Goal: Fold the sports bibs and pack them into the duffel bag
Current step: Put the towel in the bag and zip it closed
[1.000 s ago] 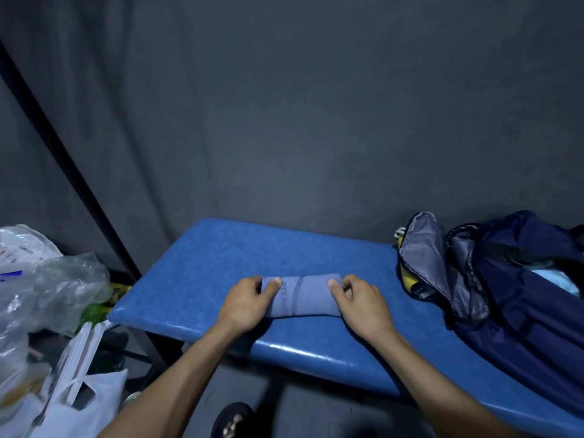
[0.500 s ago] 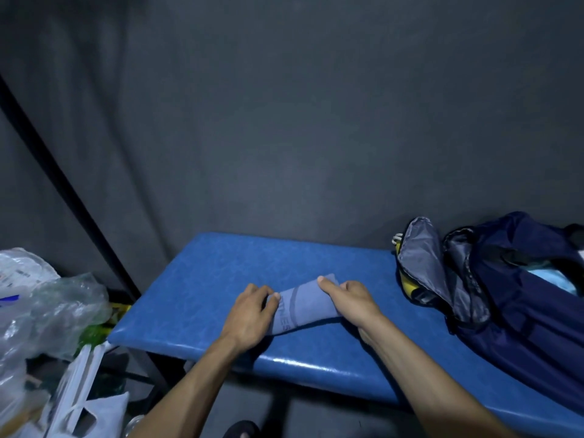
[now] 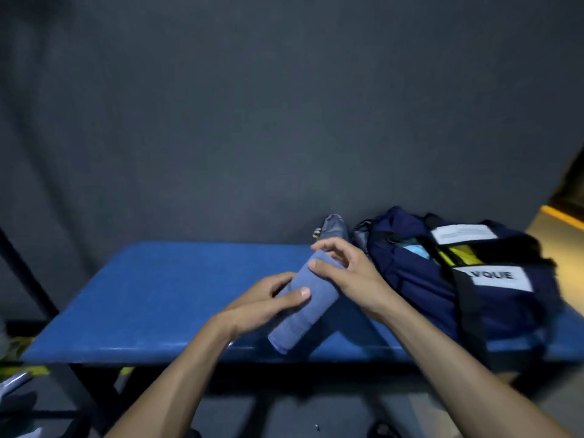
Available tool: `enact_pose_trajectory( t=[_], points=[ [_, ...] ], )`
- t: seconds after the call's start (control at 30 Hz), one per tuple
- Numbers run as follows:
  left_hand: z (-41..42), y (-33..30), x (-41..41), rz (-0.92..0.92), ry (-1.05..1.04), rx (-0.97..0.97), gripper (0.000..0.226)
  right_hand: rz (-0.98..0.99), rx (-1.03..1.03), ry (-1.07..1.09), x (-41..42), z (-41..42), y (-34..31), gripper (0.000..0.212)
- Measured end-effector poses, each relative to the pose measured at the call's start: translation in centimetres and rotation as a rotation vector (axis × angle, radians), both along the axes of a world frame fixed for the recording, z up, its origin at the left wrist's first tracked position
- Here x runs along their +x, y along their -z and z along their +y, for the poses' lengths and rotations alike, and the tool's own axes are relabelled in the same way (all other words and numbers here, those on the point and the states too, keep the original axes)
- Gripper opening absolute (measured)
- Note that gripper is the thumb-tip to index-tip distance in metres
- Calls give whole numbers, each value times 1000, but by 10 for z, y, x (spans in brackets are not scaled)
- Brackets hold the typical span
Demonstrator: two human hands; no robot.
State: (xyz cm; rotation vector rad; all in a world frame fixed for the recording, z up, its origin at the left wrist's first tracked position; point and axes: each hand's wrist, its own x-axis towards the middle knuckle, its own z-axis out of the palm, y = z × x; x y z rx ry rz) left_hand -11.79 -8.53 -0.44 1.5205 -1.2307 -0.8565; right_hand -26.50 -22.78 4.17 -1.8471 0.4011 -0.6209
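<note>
Gripping rolled bib point(image 3: 301, 306): left hand point(image 3: 268, 300), right hand point(image 3: 350, 273) fingers curled | duffel bag point(image 3: 442, 279) just right | bench point(image 3: 158, 298) bare leftward

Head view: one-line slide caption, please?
Both hands, left hand and right hand, hold a rolled blue bib above the blue bench, beside the open duffel bag.

Makeshift recording corner (grey backdrop cloth point(image 3: 284, 105)) with blue bench point(image 3: 164, 295).
</note>
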Motion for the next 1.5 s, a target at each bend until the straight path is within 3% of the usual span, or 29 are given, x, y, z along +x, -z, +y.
enact_pose_trajectory(
  t=[0.1,0.2,0.33,0.43,0.57,0.73,0.9,1.03,1.13,1.23,1.33,1.5],
  points=[
    [-19,-11,-27,-45,-14,-129,54,-26,-29,174,-44,-12,-17,12],
    [-39,-22,-48,-84,40,-189,46,81,-81,264,-91,-35,-20,10],
    [-85,-52,-75,-372,217,-171,19,377,-417,142,-151,-69,-35,37],
    [-130,-84,-106,-515,395,-182,21,505,-485,-33,-178,-89,-50,44],
    [-192,-98,-142,-681,528,-172,24,598,-486,-49,-206,-128,-51,47],
    [-270,-83,-151,-522,360,-256,16,722,-116,-50,-255,-195,-69,48],
    [-358,-67,-158,-730,273,-220,15,512,357,420,-268,-281,-86,40],
    [-401,-46,-169,-895,349,-63,12,522,512,399,-245,-321,-74,22],
    [-404,-27,-169,-961,378,-31,27,325,559,431,-231,-336,-58,20],
    [-399,-16,-167,-1031,426,-37,50,217,460,433,-225,-347,-44,19],
    [-397,-11,-170,-1114,466,-35,57,395,231,376,-226,-349,-27,32],
    [-396,-8,-159,-987,385,46,69,639,30,270,-244,-345,-21,31]
  ],
)
